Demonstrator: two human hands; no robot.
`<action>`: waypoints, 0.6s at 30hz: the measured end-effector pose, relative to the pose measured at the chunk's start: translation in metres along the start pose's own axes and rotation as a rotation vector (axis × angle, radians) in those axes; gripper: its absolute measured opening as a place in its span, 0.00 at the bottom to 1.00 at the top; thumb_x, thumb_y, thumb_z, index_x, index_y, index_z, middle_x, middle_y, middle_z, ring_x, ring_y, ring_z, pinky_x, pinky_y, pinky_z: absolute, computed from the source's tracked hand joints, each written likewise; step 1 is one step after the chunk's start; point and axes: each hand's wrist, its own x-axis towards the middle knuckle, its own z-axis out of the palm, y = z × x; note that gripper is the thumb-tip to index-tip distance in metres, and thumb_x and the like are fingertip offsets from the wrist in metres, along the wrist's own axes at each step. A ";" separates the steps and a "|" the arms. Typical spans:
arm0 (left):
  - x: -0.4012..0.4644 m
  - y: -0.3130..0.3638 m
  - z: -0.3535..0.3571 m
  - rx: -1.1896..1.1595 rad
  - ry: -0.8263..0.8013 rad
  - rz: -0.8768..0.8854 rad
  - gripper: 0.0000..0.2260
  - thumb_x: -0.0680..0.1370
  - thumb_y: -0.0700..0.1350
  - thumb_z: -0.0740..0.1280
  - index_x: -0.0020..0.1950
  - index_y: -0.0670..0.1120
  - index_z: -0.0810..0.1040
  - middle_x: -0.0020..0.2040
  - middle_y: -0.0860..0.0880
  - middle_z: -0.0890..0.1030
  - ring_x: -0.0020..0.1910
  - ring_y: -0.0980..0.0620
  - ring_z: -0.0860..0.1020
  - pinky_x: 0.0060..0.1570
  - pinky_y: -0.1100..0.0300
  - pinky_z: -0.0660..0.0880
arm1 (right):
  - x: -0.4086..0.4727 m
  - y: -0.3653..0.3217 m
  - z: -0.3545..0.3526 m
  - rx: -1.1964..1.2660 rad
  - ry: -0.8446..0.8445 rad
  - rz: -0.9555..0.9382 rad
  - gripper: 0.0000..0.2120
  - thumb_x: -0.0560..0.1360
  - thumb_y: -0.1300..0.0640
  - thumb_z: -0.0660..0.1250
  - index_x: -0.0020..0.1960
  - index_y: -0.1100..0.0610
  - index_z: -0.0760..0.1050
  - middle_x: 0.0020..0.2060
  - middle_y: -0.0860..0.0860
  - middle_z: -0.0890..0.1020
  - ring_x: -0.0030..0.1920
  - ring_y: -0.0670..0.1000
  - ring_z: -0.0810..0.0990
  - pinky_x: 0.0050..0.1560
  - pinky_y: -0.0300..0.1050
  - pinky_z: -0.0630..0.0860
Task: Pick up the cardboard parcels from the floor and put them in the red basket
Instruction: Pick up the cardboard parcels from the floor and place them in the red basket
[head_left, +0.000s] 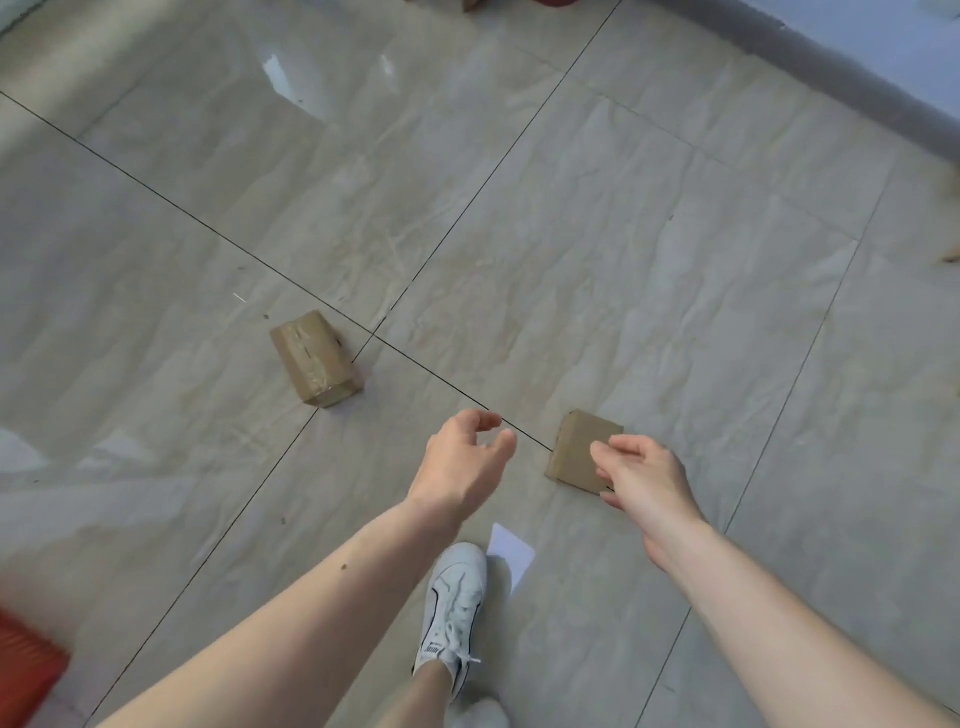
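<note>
Head view, looking down at a glossy grey tiled floor (597, 218) crossed by dark grout lines. Two cardboard parcels lie on it: the left parcel (314, 358), a taped brown block, sits just left of where the grout lines cross, and the right parcel (579, 452), flatter and squarish, sits on the far side of the diagonal grout line. Both arms reach forward. The left hand (462, 457) hangs above bare tile between the two parcels, its fingers (480, 418) loosely curled and holding nothing. The right hand (641, 478) is over the near right edge of the right parcel, fingers (615, 444) spread loose and covering its corner; whether they touch the cardboard, I cannot tell, and there's no grip on it. A white sneaker (452, 603) is planted below the hands, with a white card (511, 545) on the tile just beside its toe. A corner of the red basket (26, 670) shows at the lower left edge, well apart from both parcels.
</note>
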 end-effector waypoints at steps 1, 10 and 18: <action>0.007 0.001 0.010 0.008 -0.015 0.000 0.17 0.77 0.51 0.64 0.66 0.50 0.75 0.63 0.51 0.76 0.58 0.55 0.73 0.61 0.56 0.72 | 0.012 0.004 -0.005 -0.005 0.002 0.015 0.15 0.75 0.54 0.69 0.61 0.55 0.73 0.57 0.54 0.80 0.58 0.53 0.80 0.65 0.56 0.75; 0.083 -0.033 0.117 0.098 -0.108 -0.063 0.20 0.79 0.50 0.63 0.70 0.49 0.71 0.69 0.52 0.72 0.68 0.54 0.70 0.67 0.56 0.68 | 0.124 0.068 -0.027 -0.232 -0.024 0.104 0.23 0.77 0.53 0.66 0.69 0.59 0.69 0.66 0.54 0.75 0.63 0.53 0.75 0.59 0.43 0.69; 0.157 -0.092 0.203 0.069 -0.167 -0.180 0.30 0.80 0.50 0.62 0.79 0.51 0.54 0.78 0.50 0.60 0.76 0.51 0.61 0.71 0.55 0.62 | 0.216 0.127 -0.012 -0.255 -0.197 0.202 0.31 0.78 0.53 0.64 0.76 0.59 0.56 0.67 0.54 0.72 0.65 0.53 0.72 0.57 0.41 0.65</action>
